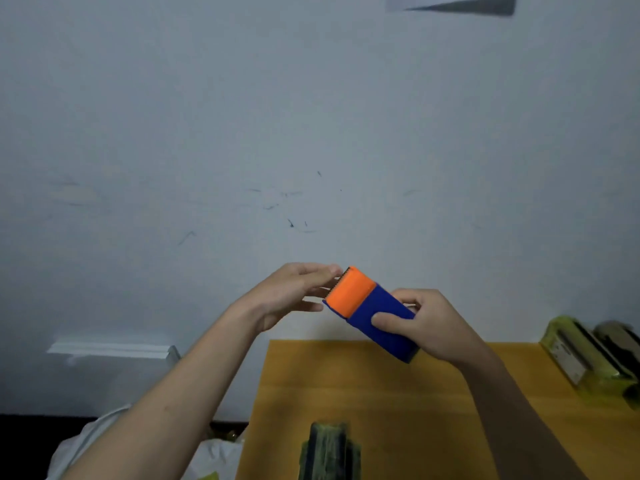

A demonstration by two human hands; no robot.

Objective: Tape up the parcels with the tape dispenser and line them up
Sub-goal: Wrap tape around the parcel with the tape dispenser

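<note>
The tape dispenser (370, 313) is held in the air above the far edge of the table (346, 382), its long axis slanting from lower right to upper left, toothed end toward the wall. It has an orange front and a blue body. The right hand (420, 323) grips the blue part, thumb on top and fingers curled underneath. The left hand (294, 292) reaches its nearly straight fingers to the toothed edge. Yellow-wrapped parcels (588, 358) lie on the table's right side, another (329, 452) at the near edge.

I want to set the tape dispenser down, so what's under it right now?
The tape dispenser is held up in the air by the right hand. Below it lies bare yellow table. The strip of table directly behind its blue body is hidden.
</note>
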